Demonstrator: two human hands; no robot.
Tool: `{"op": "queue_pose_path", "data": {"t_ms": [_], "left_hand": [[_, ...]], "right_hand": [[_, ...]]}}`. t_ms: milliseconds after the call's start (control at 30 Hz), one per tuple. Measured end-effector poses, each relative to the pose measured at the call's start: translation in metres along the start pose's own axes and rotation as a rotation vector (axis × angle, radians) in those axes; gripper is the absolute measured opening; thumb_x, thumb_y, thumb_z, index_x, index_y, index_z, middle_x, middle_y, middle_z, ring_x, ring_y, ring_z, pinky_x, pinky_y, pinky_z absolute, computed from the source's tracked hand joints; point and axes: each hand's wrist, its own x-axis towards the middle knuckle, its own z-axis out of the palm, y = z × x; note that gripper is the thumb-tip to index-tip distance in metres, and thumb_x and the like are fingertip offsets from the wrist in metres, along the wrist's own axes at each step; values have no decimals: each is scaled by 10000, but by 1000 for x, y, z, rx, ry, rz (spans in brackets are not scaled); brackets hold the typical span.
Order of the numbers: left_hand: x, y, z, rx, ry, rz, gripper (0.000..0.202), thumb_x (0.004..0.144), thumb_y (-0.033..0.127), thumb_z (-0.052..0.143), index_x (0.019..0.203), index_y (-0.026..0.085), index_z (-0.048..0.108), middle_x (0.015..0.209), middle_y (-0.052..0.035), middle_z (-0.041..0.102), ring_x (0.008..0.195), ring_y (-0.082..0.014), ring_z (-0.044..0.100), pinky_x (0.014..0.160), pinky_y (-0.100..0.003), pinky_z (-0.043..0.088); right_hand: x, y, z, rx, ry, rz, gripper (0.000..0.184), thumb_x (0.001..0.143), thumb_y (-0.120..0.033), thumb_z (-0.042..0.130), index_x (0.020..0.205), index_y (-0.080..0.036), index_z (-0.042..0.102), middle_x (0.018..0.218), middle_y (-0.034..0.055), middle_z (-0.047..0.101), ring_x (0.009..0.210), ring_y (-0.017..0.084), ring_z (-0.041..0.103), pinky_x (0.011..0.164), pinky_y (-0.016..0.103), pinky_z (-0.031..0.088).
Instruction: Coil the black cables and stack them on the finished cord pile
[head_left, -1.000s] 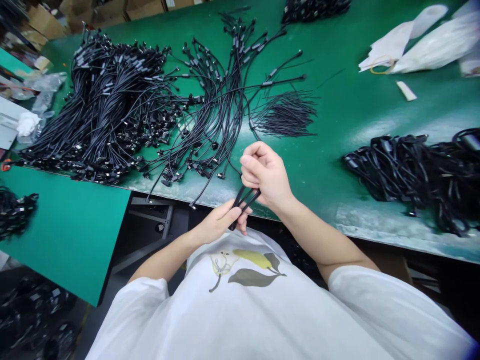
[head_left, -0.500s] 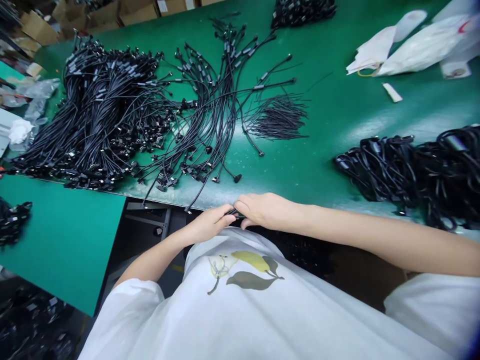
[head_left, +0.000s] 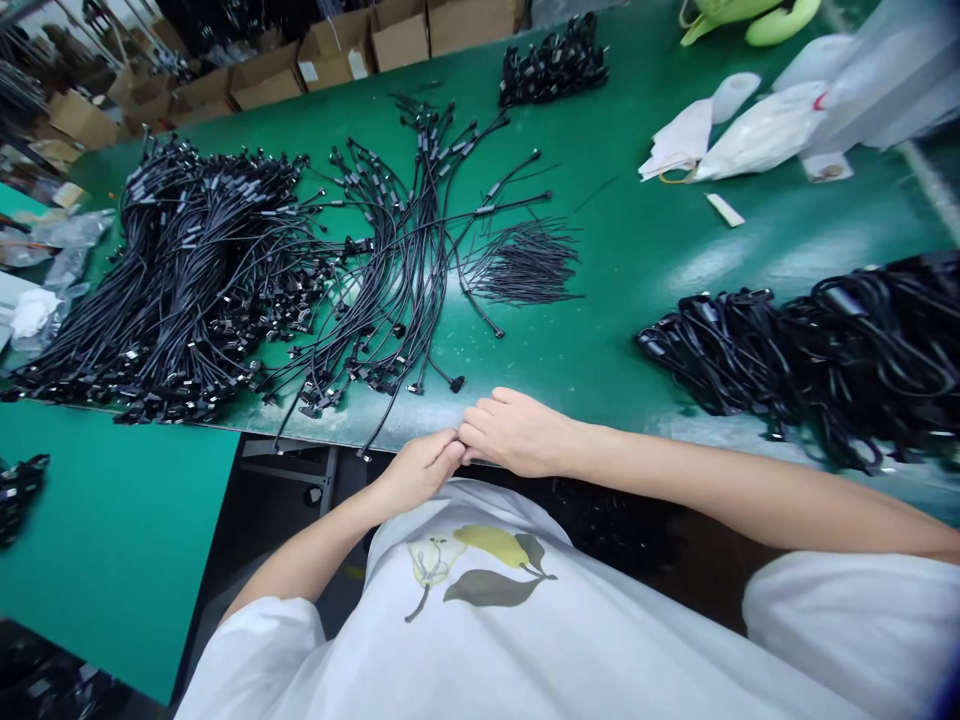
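My left hand [head_left: 421, 470] and my right hand [head_left: 517, 432] meet at the front edge of the green table, just above my shirt. Both are closed, with thumbs and fingertips pressed together. The black cable that showed between them a moment earlier is now hidden by the fingers. Just beyond them lies a loose spread of black cables [head_left: 420, 240] with connector ends and grey sleeves. To its right is a pile of thin black ties [head_left: 529, 262], with a single connector end close to it.
A large heap of black cables [head_left: 202, 250] covers the table's left side. Coiled, bundled cables [head_left: 825, 340] lie at the right, and another bundle [head_left: 553, 62] sits at the back. White plastic bags [head_left: 761, 130] are at the far right. Cardboard boxes [head_left: 334, 60] line the back edge.
My fingers have closed further, covering the black cable that showed between them. My right hand has turned with its knuckles up. The view has tilted up, showing more of the table's back.
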Motion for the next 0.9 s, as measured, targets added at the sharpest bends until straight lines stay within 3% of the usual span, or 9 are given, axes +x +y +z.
{"op": "queue_pose_path", "data": {"t_ms": [100,333,433,500,567,667,767,900], "left_hand": [[2,-6,2,-258,-5,-26,426,968,521,344,844,139,487,541,42,378,472,-87,345,498,-233,309],[8,-11,-3,-259,-103,-30,423,973,502,382,928,114,544,695,-10,487,564,-80,440,533,-213,367],[11,-11,-1,-328,-51,-62,457,942,552,421,893,113,539,610,24,407,498,-69,373,484,-207,321],[13,-10,-2,-487,43,-87,478,894,597,485,860,121,513,586,45,356,469,-59,310,446,-196,275],[16,-6,-6,-657,166,-87,472,848,595,565,844,129,493,590,54,326,479,-51,283,435,-178,255],[18,6,-13,-807,289,-44,450,805,548,652,833,130,488,614,50,315,512,-48,279,433,-154,238],[18,13,-15,-867,311,-18,445,798,533,672,828,129,490,618,48,316,512,-46,282,425,-150,239],[18,11,-11,-891,332,19,436,813,528,662,827,125,493,609,51,315,502,-41,274,421,-150,241]], "right_hand": [[-4,3,-8,54,-68,63,327,1009,-422,410,832,-159,491,753,35,497,661,184,368,646,318,159],[-10,-2,-2,92,-80,107,204,971,-232,455,812,-147,551,741,39,529,643,172,405,643,330,189],[-7,26,-12,286,-86,34,295,1006,-354,431,912,-148,620,880,54,587,806,168,494,747,320,303],[-7,65,-18,381,-35,189,337,1012,-404,418,1045,-151,638,1016,68,598,954,162,503,833,298,343],[-10,113,-18,219,87,699,296,1015,-327,423,1101,-134,631,1045,81,591,965,156,467,846,287,342],[-17,172,-4,50,82,1010,213,962,-175,494,1068,-35,615,1086,156,562,912,173,391,828,321,304],[-22,190,9,-86,-6,1059,201,939,-160,502,1012,-16,623,1107,178,546,852,170,356,758,321,267],[-25,165,4,-272,25,1059,257,980,-267,436,1035,-108,630,1095,126,544,820,169,392,677,308,243]]}}
